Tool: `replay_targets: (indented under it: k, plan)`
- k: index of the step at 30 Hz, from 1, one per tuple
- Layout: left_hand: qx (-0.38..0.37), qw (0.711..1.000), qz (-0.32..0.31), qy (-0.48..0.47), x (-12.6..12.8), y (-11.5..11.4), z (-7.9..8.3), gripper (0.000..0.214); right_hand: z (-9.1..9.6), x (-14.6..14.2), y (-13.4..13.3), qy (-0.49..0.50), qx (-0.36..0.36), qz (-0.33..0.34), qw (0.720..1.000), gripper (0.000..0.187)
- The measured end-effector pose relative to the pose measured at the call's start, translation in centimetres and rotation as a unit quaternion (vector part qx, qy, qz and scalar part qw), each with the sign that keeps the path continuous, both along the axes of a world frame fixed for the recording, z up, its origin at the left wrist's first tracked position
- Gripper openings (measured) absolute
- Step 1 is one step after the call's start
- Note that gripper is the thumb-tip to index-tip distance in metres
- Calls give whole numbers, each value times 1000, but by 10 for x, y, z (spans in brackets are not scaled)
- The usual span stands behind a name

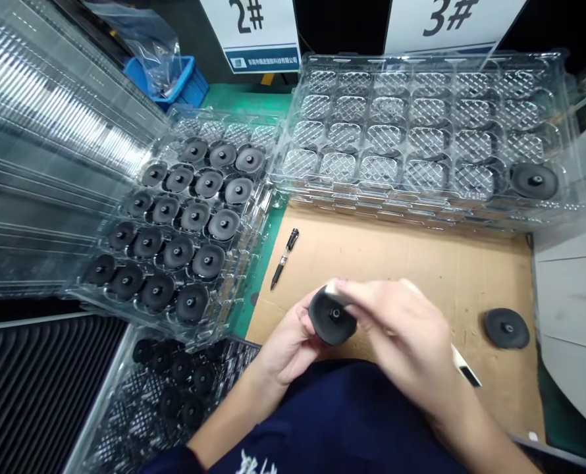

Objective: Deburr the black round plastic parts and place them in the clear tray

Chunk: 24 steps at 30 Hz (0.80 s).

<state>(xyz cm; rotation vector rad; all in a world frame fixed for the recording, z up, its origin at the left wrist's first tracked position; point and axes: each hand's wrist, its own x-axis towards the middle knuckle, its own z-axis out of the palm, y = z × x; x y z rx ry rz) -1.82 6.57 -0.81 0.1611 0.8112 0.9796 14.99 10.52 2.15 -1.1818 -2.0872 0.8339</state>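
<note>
My left hand (pixel 290 349) is closed round the edge of a black rounded disc (pixel 330 322) with a small raised hub in its middle. The disc is tilted up in front of my body. Over its upper rim, my right hand (pixel 406 322) is pinched, blurred by motion. Something small and white (pixel 331 287) shows at its fingertips, too smeared to name. A white stick with a dark end (pixel 465 368) shows beside my right wrist, partly hidden. Another black disc (pixel 506 328) lies on the cardboard sheet (pixel 401 243) to the right.
A clear plastic tray (pixel 253 263) at the left holds rows of black discs. Stacked clear trays (pixel 372 191) stand at the back, with one disc (pixel 534 180) in the right corner. A pen (pixel 284 259) lies on the cardboard. A blue bin (pixel 189 82) stands behind; more parts (pixel 179 368) sit lower left.
</note>
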Motion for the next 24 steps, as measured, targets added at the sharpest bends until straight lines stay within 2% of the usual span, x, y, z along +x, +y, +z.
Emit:
replay_targets:
  k: [2, 5, 7, 10, 13, 16, 20, 22, 24]
  plan:
    - [14, 1000, 16, -1, 1, 1, 0, 45, -7, -2, 3, 27, -20, -10, 999, 27]
    - [9, 999, 11, -38, -1, -2, 0, 50, -30, 6, 8, 9, -122, -78, 989, 22]
    - [-4, 999, 6, -53, -5, -6, 0, 54, -49, 14, 6, 0, -187, -90, 978, 24]
    - [-11, 998, 19, -64, -11, -11, 0, 54, -76, 18, -4, -17, -218, -61, 974, 28]
    - [0, 996, 30, -90, -13, -12, 1, 50, -92, 13, -18, -35, -211, -17, 977, 27]
    - [26, 994, 17, -105, -12, -13, 3, 50, -94, 8, -25, -39, -196, 3, 980, 32]
    - [86, 994, 6, -68, -11, -16, 5, 48, -85, 11, -27, -26, -177, -7, 984, 34]
    - [173, 985, 4, 30, -11, -17, 6, 48, -79, 14, -27, -11, -179, -14, 984, 31]
    - [278, 941, -22, 191, -11, -17, 6, 60, -73, 17, -28, 13, -185, -15, 983, 28]
